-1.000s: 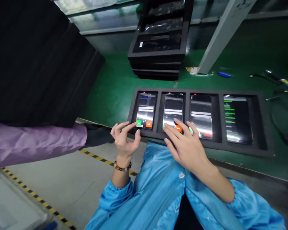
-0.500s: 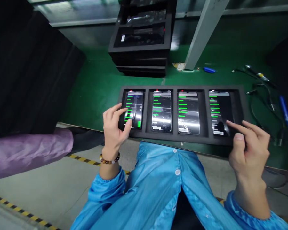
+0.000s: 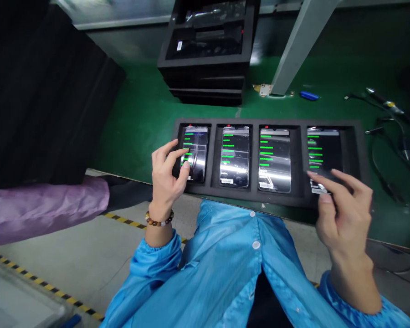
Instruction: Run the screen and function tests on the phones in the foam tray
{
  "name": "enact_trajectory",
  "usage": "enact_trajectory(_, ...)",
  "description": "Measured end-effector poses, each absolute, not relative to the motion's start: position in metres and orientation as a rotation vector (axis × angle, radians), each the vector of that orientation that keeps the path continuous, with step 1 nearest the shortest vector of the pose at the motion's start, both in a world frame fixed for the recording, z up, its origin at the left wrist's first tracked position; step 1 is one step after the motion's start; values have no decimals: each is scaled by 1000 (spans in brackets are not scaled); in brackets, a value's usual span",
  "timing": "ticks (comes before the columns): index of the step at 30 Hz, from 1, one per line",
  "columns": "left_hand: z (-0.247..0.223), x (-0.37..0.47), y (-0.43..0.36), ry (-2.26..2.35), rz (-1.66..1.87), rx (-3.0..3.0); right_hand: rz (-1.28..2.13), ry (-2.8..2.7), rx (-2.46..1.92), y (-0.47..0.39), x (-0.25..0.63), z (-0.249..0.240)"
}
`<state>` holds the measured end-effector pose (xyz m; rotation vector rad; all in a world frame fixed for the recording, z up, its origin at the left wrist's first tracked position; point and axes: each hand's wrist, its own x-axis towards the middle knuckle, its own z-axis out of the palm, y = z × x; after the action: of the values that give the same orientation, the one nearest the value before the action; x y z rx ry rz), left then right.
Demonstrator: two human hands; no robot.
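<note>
Several smartphones lie face up in the separate slots of a black foam tray [image 3: 215,157], their lit screens showing rows of green text. Over the left edge of the leftmost smartphone [image 3: 198,157] is my left hand [image 3: 167,173], fingers apart, with the index fingertip at the screen. My right hand [image 3: 345,214] hovers at the lower part of the rightmost smartphone [image 3: 323,150], its index finger stretched toward the screen's lower left; whether it touches I cannot tell. Between them sit two more smartphones, one left of centre [image 3: 235,155] and one right of centre [image 3: 274,159]. Neither hand holds anything.
A stack of black foam trays [image 3: 205,68] stands behind on the green table [image 3: 140,109], beside a grey post [image 3: 300,45]. A blue cap-like piece [image 3: 309,95] and cables [image 3: 379,159] lie to the right. Another person's purple sleeve [image 3: 48,209] reaches in from the left.
My right hand has moved left across the rightmost phone, its index finger now at the screen's lower left. A green block on the leftmost screen has gone. The view has shifted slightly.
</note>
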<state>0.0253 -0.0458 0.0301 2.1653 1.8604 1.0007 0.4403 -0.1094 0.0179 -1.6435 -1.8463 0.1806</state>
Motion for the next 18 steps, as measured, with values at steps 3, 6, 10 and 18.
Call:
enact_trajectory(3, 30, 23, -47, 1876, 1020, 2084, 260, -2024, -1547, -103, 420, 22)
enact_trajectory(6, 24, 13, -47, 1859, 1053, 1875, 280, -2099, -1503, -95, 399, 26)
enact_trajectory(10, 10, -1, -44, 1755, 1115, 1638, 359, -2196, -1307, -80, 359, 30)
enact_trajectory(18, 5, -11, -45, 1637, 1028, 1673, 288, -2004, -1419, -67, 374, 34)
